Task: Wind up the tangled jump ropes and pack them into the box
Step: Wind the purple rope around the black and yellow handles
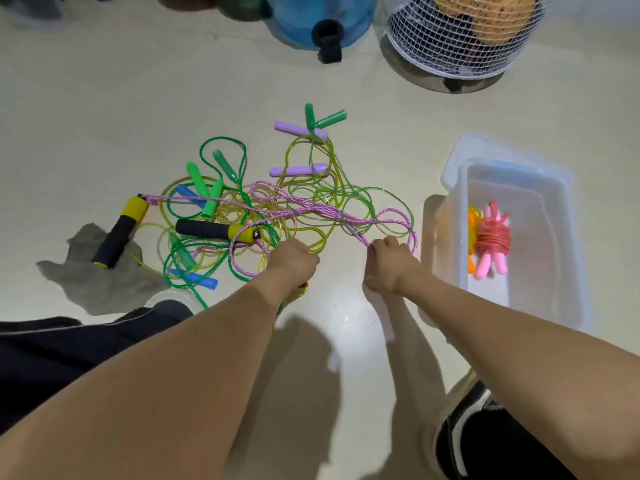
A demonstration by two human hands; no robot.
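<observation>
Head view: both forearms reach down over a pale floor (104, 98), the hands working at the near edge of a rope pile.
Right hand (389, 265): clenched around the pink braided rope (311, 211), gripping it where the cord leaves the pile, likely to draw this one rope free of the others.
Left hand (294, 263): curled, knuckles up, at the pile's near side; a bit of yellow-green cord shows under the wrist, but I cannot tell what it grasps, perhaps holding the rest down while the pink cord is pulled.
Pink rope's handles: one black and yellow handle (214, 230) lies in the pile just left of the left hand; the other (119, 233) lies farther left, partly on a grey cloth (93, 282), so the cord is still strung across the heap.
Tangled pile (249, 209): green, yellow-green and clear cords looped together with green, blue and purple handles (299, 129), in the middle of the floor, not yet wound.
Box (561, 244): clear plastic, open, on the floor just right of the right hand, close enough to drop bundles in.
Already packed: a wound pink rope bundle (491, 242) and an orange one (472, 237) beside it, against the box's left wall.
Far edge: a blue water jug (301, 26) and a netted basket (460, 39).
Stage: judged early, two ropes in, most still tangled.
</observation>
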